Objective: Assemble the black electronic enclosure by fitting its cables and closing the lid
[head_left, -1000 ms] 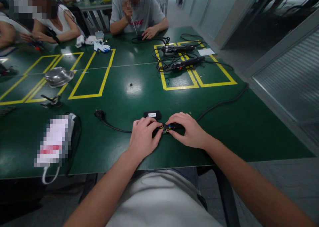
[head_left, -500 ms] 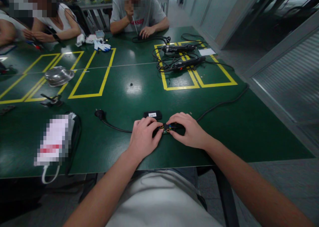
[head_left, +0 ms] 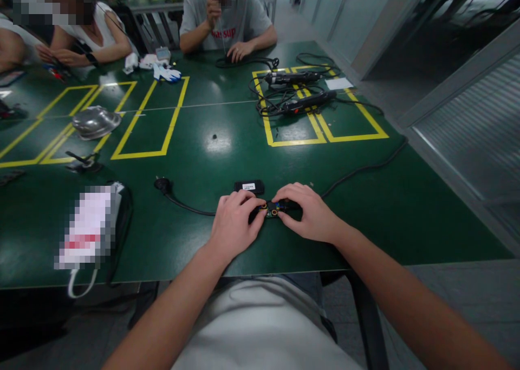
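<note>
Between my hands, near the table's front edge, lies a small circuit board [head_left: 272, 208] with coils and coloured parts. My left hand [head_left: 236, 218] pinches its left end between thumb and fingers. The right end is gripped the same way by my right hand [head_left: 309, 212]. A black cord with a plug [head_left: 163, 185] runs in from the left and disappears under my left hand. Another black cable [head_left: 357, 170] leaves on the right, past my right hand. Just behind the board rests a black plastic cover [head_left: 249, 187] with a white label.
Two black corded tools [head_left: 298, 91] lie tangled at the back right, beside a white paper [head_left: 338, 84]. A metal bowl [head_left: 96, 123], a glove [head_left: 166, 73] and a white bag-like item [head_left: 87, 226] are on the left. A co-worker [head_left: 227, 23] sits opposite; others sit further left.
My hands and the board stay in place. The co-worker opposite has shifted the raised hand slightly; the view has moved a touch.
</note>
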{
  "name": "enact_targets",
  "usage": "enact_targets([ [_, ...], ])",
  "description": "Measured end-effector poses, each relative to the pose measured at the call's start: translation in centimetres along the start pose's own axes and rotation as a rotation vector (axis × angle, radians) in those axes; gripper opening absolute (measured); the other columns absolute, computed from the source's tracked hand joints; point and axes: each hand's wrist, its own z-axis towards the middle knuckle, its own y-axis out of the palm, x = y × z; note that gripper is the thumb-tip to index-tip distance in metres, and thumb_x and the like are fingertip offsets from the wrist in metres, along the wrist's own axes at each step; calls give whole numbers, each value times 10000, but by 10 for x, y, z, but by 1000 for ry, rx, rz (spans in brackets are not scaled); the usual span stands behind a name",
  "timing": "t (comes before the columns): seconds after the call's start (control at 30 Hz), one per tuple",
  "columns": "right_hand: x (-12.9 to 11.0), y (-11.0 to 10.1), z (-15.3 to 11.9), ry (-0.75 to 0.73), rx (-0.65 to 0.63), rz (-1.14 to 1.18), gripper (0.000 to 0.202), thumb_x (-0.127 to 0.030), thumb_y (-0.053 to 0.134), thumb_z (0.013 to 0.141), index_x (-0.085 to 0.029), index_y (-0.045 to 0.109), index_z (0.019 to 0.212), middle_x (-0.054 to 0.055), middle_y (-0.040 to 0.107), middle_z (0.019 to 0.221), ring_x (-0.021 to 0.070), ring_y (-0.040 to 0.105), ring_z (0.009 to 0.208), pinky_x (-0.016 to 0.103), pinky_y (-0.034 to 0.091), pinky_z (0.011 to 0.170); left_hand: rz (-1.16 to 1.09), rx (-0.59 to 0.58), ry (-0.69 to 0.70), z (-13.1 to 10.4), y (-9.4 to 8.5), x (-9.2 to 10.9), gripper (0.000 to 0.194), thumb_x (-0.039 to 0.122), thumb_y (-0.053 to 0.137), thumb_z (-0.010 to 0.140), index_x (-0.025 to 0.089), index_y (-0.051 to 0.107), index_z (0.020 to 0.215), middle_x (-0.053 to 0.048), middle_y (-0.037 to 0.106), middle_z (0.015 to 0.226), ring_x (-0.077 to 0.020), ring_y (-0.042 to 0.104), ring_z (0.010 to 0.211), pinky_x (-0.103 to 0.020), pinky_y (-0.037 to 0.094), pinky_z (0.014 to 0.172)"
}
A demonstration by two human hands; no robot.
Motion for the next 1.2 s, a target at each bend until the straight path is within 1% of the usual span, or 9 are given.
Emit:
enact_targets([
  [0.3, -1, -3, 1, 16, -31, 6, 182, -184, 720, 951, -252, 737, 1118, 86, 810, 1123, 287, 716, 997, 446, 512, 866, -5, -2, -1, 0, 1, -1, 175, 325, 664, 1101, 252, 800, 1184, -65, 774, 1151, -251, 729, 1072, -432, 511, 909],
  [0.57, 6, -6, 1, 62, -56, 107, 156, -230, 768, 983, -283, 783, 1129, 66, 826, 1148, 280, 762, 1079, 478, 564, 989, -3, 1, 5, 0, 0, 0, 173, 319, 665, 1102, 248, 800, 1183, -64, 773, 1141, -252, 732, 1055, -427, 513, 887],
  [0.8, 7, -6, 2, 47, -64, 116, 139, -241, 750, 1003, -274, 791, 1132, 81, 825, 1159, 276, 765, 1077, 483, 562, 987, 2, -5, 2, 0, -1, -1, 165, 314, 677, 1095, 253, 800, 1187, -64, 771, 1139, -256, 728, 1067, -415, 507, 882],
  [1.0, 6, -6, 1, 41, -41, 104, 162, -215, 760, 984, -276, 794, 1130, 73, 831, 1151, 274, 768, 1061, 478, 562, 986, -4, -2, 6, 0, 0, -1, 162, 312, 682, 1093, 250, 803, 1181, -63, 767, 1142, -252, 728, 1053, -413, 506, 877],
  [1.2, 9, -8, 3, 42, -46, 149, 129, -255, 782, 995, -286, 833, 1109, 74, 839, 1136, 271, 787, 1056, 474, 594, 985, -5, -6, 6, 0, 0, -1, 173, 316, 669, 1098, 254, 802, 1189, -66, 768, 1147, -249, 726, 1054, -414, 510, 867],
])
